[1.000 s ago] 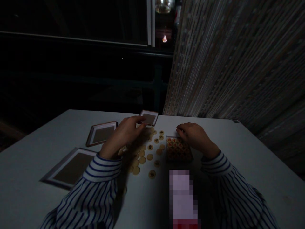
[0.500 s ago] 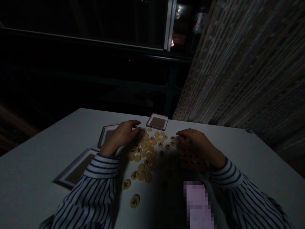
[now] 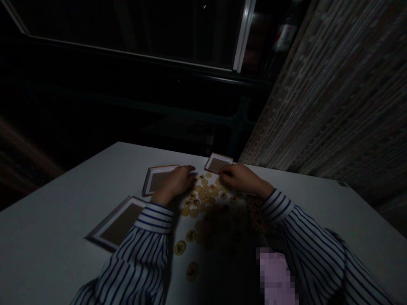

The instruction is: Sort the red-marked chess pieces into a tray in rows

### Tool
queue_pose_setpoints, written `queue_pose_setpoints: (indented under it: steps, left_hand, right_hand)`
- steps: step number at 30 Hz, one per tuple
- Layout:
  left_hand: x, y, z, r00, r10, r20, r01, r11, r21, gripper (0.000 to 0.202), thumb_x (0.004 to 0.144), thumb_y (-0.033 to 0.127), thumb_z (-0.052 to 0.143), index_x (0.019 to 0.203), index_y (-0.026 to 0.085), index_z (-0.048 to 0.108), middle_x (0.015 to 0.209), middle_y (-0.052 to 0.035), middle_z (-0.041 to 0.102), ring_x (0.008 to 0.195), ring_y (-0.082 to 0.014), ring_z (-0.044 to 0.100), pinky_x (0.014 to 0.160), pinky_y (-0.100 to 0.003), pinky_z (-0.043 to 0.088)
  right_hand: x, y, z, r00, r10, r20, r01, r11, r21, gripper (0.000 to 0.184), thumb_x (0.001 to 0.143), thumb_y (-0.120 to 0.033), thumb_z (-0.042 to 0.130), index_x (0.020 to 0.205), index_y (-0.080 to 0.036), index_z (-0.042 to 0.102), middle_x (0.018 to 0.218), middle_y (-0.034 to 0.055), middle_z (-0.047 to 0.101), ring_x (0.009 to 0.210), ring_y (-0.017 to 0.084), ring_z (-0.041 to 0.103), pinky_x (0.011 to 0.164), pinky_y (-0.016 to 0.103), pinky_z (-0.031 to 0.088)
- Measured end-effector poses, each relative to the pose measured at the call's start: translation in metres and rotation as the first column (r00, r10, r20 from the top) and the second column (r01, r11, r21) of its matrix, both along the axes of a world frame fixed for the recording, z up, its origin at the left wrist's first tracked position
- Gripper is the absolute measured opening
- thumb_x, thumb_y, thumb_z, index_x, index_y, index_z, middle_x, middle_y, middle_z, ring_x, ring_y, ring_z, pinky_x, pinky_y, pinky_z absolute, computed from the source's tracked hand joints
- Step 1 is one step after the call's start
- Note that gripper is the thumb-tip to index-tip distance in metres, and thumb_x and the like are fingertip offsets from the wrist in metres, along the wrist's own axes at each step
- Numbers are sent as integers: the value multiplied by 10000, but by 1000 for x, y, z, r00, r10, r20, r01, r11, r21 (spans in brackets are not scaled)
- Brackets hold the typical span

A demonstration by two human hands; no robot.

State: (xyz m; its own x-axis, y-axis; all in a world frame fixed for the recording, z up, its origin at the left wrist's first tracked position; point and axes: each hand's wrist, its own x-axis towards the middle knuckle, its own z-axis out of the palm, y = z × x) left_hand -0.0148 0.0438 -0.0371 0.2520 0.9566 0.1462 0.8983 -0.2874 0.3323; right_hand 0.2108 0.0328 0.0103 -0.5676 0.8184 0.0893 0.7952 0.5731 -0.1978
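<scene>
Round wooden Chinese chess pieces point(image 3: 202, 195) lie loose on the white table, several showing dark characters and one a red one. My left hand point(image 3: 178, 182) is at the left edge of the pile, fingers forward and slightly apart; nothing shows in it. My right hand point(image 3: 243, 177) reaches over the pile's far right side. Its fingers bend down near the pieces, slightly apart, and I see no piece in them. Under my right wrist, more pieces point(image 3: 256, 212) sit packed together in deep shadow. Separate pieces point(image 3: 179, 247) lie closer to me.
Shallow framed trays or lids stand on the table point(image 3: 318, 212): one at the back point(image 3: 218, 162), one beside my left hand point(image 3: 155, 181), a larger one point(image 3: 119, 222) nearer. A blurred pink item point(image 3: 277, 277) lies in front. A string curtain point(image 3: 305, 110) hangs right.
My right hand has moved left and away from me, from the shadowed group to the far side of the loose pile. My left hand stays beside the pile. The view has shifted slightly.
</scene>
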Motion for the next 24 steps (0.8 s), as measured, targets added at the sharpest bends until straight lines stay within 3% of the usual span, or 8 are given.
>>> queue_pose_setpoints:
  steps: [9,20,24]
  left_hand:
    - [6,-2,-5,999,-28,-17,28,1000,-14,374,831,307,448,1138,118,548,1118,-139,622,1014,-230,584,835,-296,439]
    - [9,0,-15,1000,-26,-17,26,1000,13,337,833,265,432,1116,131,557,1064,-140,642,990,-230,592,817,-292,433]
    - [11,-1,-17,999,-33,-26,33,999,2,271,838,257,428,1016,140,596,997,-135,659,934,-222,609,772,-281,438]
  right_hand:
    - [-16,18,-12,998,45,32,-44,998,-35,286,843,-253,423,978,-162,659,929,59,676,823,151,592,688,223,374]
    - [-27,29,-14,995,55,87,-54,998,-12,305,839,-269,408,975,-169,663,939,60,676,810,158,594,648,231,360]
    - [-30,32,-17,992,70,105,-72,997,16,307,840,-271,405,982,-169,658,973,68,673,868,172,591,679,236,364]
